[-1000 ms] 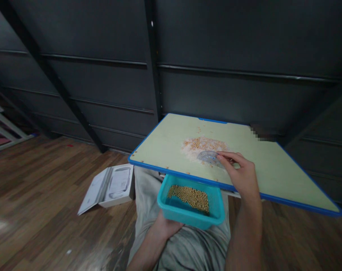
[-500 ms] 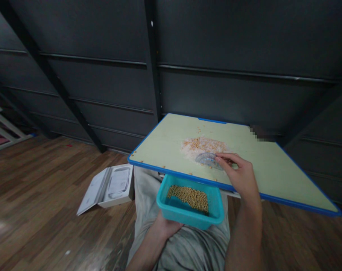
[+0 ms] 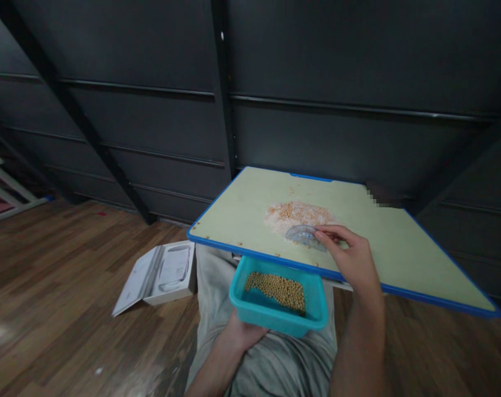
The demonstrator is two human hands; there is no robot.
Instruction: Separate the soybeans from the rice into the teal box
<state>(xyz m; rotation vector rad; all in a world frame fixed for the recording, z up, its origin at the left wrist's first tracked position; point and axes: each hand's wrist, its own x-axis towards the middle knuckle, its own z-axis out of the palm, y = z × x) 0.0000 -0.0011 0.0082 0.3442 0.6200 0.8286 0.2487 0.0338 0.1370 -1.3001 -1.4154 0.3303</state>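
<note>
protractor (image 3: 303,236) flat, straight edge rightward-near

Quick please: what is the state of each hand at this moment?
Left hand: closed under the teal tub, holding it.
Right hand: fingers pinching the clear protractor on the table.

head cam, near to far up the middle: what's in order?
Left hand → teal tub of beans → table edge → clear protractor under right hand → grain pile → dark wall.
</note>
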